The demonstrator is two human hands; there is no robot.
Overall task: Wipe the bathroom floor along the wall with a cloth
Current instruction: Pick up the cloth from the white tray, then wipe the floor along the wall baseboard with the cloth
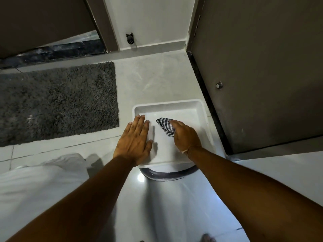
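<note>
The pale tiled floor (153, 75) runs to the wall (150, 21), a grey mat (57, 100) at left. A white tray (167, 103) sits near the door. The left hand (134, 138) lies flat, fingers spread, on its edge. The right hand (185, 135) grips the checked cloth (165, 126) inside the tray. This looks like readying the cloth; next it must go to the floor by the wall.

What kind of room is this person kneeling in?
Probably a bathroom entrance: pale glossy floor tiles, a shaggy dark grey bath mat by a doorway, and a white square plastic tray being wiped with a checked cloth.
</note>
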